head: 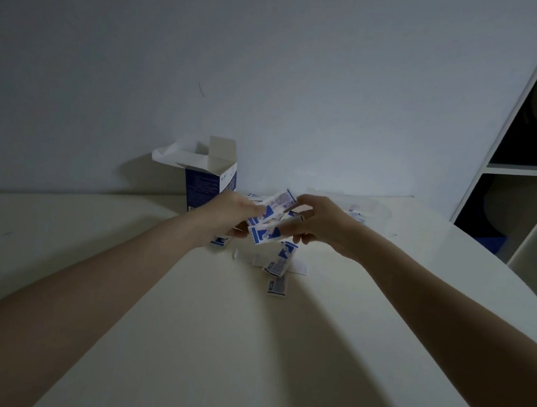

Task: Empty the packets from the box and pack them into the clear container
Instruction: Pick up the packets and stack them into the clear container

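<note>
The near half of the tabletop (183, 342) lies bare up to its curved right edge, with a shelf (529, 171) just past it and the wall close behind the far edge. Both hands meet over the far middle: the left hand (227, 216) and right hand (320, 222) each have fingers curled around a bunch of packets (270, 218), with more packets loose on the tabletop below. The box (209, 183) stands open at far left, its inside hidden, and the container (373, 211) at far right holds a few packets.
</note>
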Motion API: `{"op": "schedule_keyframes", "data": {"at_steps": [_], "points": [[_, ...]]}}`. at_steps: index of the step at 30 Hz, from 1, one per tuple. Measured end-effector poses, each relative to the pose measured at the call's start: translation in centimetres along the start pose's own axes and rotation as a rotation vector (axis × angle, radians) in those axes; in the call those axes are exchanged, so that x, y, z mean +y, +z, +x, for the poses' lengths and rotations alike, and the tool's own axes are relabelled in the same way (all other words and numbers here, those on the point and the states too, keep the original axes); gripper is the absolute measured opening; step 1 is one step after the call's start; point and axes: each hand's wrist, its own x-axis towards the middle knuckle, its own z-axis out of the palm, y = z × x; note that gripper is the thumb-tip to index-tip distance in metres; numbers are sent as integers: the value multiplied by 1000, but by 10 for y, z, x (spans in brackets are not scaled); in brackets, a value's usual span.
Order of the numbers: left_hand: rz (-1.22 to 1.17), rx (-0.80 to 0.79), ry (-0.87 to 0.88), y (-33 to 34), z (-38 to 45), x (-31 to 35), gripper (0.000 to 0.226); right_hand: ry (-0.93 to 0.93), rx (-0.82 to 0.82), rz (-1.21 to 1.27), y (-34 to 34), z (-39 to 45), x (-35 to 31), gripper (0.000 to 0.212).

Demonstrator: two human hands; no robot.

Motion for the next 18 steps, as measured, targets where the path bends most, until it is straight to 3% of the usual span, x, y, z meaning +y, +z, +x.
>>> {"op": "schedule_keyframes", "data": {"at_steps": [3,6,8,11,13,14,16,18], "points": [[-74,15,-63,-3,0,0,11,22,-66,2,-5,-6,1,16],[84,-38,-48,-7,-3,0,16,-55,-31,-59,-9,-8,-3,7],[151,-96,-30,-7,-4,4,19,-114,29,-226,-9,-9,-9,4],[120,-185,19,2,-6,16,19,-204,31,-498,-6,-6,-16,18],[114,-144,32,10,-3,21,21,-218,65,-561,-8,-6,-18,3],[132,-96,25,13,0,22,24,-223,109,-578,-11,-5,-17,10],[269,-29,11,18,2,19,23,-221,186,-600,-17,-7,-9,15],[557,-62,3,26,0,13,22,-204,195,-620,-22,-11,6,20]]}}
